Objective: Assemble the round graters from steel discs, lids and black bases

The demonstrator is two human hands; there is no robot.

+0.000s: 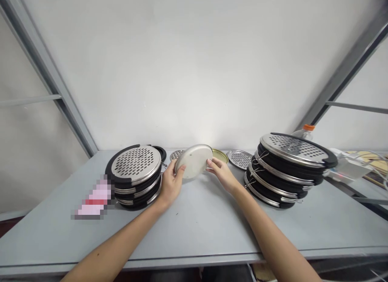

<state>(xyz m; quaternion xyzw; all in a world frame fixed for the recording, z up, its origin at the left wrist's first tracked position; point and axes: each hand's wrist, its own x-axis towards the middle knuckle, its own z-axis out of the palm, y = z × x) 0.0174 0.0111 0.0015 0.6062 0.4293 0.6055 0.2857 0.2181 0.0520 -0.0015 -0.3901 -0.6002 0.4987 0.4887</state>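
Observation:
My left hand [171, 183] and my right hand [222, 174] hold a plain round silver metal disc [193, 160] between them, tilted above the grey table [200, 229]. Each hand grips an opposite edge. To the left stands a stack of round perforated steel discs with black rims [136, 162], close to my left hand. A taller stack of the same kind [292, 150] stands to the right of my right hand. Behind the held disc lie a gold-coloured round lid [220, 155], a perforated steel disc [239, 158] and a partly hidden small perforated disc [176, 154].
A black ring [160, 152] lies behind the left stack. A pixelated pink item [93, 197] lies on the table to its left. A bottle with an orange cap [304, 132] and a white power strip [348, 168] stand at back right. A white wall rises behind the table.

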